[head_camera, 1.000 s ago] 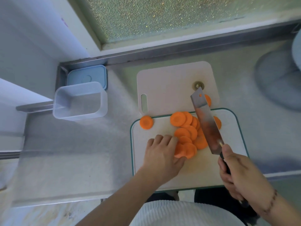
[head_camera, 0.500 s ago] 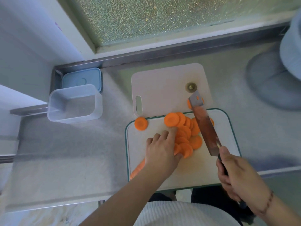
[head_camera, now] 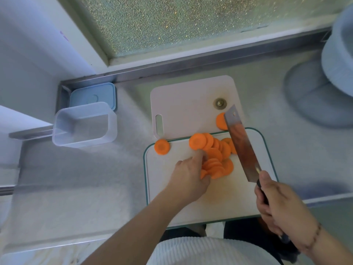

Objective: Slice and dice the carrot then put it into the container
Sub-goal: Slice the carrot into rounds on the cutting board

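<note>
On the green-rimmed board (head_camera: 263, 150), left hand (head_camera: 188, 177) presses fingers onto carrot slices (head_camera: 214, 155), right hand (head_camera: 280, 209) grips the cleaver (head_camera: 242, 146) just right of the pile; a slip risks fingertips; container (head_camera: 84, 125) waits far left, empty

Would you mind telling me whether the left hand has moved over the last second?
Yes. The left hand has reached further from the person, up the green-rimmed cutting board, into the carrot slices.
</note>
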`<state>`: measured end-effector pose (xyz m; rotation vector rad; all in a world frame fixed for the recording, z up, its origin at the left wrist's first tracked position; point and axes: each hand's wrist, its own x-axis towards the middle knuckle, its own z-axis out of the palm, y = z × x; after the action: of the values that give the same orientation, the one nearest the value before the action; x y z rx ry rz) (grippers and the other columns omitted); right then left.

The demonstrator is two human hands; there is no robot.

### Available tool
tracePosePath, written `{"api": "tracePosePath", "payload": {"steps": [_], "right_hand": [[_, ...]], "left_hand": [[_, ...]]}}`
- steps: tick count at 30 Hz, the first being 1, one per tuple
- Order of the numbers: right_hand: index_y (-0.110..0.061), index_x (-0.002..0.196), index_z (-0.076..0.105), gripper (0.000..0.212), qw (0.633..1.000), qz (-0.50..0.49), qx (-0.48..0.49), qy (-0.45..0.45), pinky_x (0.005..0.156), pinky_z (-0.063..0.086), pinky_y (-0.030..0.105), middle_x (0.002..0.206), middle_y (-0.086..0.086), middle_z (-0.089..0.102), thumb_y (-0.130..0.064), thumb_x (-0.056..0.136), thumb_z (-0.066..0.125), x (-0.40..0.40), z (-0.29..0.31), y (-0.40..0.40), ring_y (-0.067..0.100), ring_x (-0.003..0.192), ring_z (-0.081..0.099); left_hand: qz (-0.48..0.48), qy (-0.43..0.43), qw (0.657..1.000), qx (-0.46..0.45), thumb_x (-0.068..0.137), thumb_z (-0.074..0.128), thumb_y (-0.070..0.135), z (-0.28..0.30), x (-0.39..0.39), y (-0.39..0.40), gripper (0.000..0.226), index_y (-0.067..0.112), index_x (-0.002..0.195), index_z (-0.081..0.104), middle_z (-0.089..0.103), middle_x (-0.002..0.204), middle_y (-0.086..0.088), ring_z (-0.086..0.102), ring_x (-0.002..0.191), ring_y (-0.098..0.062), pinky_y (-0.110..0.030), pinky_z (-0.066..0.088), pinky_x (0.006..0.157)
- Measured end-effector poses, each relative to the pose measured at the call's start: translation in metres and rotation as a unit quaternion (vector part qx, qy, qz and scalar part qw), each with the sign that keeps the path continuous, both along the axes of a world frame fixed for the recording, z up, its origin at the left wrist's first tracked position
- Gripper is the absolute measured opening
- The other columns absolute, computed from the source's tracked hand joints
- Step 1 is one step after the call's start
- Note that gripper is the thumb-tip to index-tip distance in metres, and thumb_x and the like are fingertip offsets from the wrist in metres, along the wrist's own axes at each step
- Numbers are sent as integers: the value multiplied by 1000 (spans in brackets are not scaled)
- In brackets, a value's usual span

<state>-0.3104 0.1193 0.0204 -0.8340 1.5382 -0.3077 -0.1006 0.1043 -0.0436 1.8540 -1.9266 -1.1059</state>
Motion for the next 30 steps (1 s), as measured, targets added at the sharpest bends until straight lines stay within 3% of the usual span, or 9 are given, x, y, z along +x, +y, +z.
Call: {"api": "tracePosePath", "payload": {"steps": [4,7,12,17,21,24,26,30], "right_hand": [[-11,64,36,62,1000,-3,-6,3,44,21,21,51,8,26,-71,74,37,-2,-1,-1,14,41,20],[-12,62,36,60,1000,-6,-1,7,43,22,19,50,7,26,-71,74,38,0,-3,0,14,40,20],[-14,59,34,57,1000,-3,-2,11,41,23,17,48,5,25,-68,78,37,1,-5,0,14,38,19],[-15,57,31,55,999,33,-11,0,42,18,19,51,5,22,-62,86,34,6,-2,0,15,41,16],[-17,56,35,55,992,124,-28,-15,36,22,16,45,-4,28,-62,87,32,12,2,5,8,35,23],[-24,54,42,56,975,216,-51,-6,43,27,14,44,-6,34,-70,84,29,19,-4,12,5,40,31],[-27,56,44,53,958,270,-90,27,49,29,17,46,-7,37,-69,85,28,24,-14,13,5,44,35],[-21,54,37,51,942,319,-92,53,54,31,25,46,-9,35,-61,86,33,25,-28,5,5,47,34]], "left_hand": [[46,54,997,21,86,70,6,3,29,-25,37,13,117,51,61,103,1,57,89,-18,-19,37,69],[34,46,998,26,86,72,4,-7,53,-44,39,17,118,54,62,102,7,59,93,-17,-7,39,71],[-15,44,997,-56,80,82,11,-23,67,-49,51,17,126,61,58,114,9,54,101,-4,-21,44,92],[15,40,974,-222,91,66,33,-30,66,-23,42,8,125,65,60,130,-7,52,125,-25,-37,41,109],[65,33,962,-262,87,67,34,-25,65,29,40,6,116,65,63,118,-9,55,115,-25,-37,46,100],[19,-9,972,-232,79,71,37,-32,56,69,47,17,119,57,61,119,-6,59,107,-27,-37,53,89],[13,-38,975,-217,79,67,29,-40,50,80,45,20,120,55,58,120,-4,58,103,-26,-37,55,84],[30,-27,977,-208,76,63,19,-44,60,83,45,20,120,54,59,119,-3,57,101,-24,-34,55,80]]}}
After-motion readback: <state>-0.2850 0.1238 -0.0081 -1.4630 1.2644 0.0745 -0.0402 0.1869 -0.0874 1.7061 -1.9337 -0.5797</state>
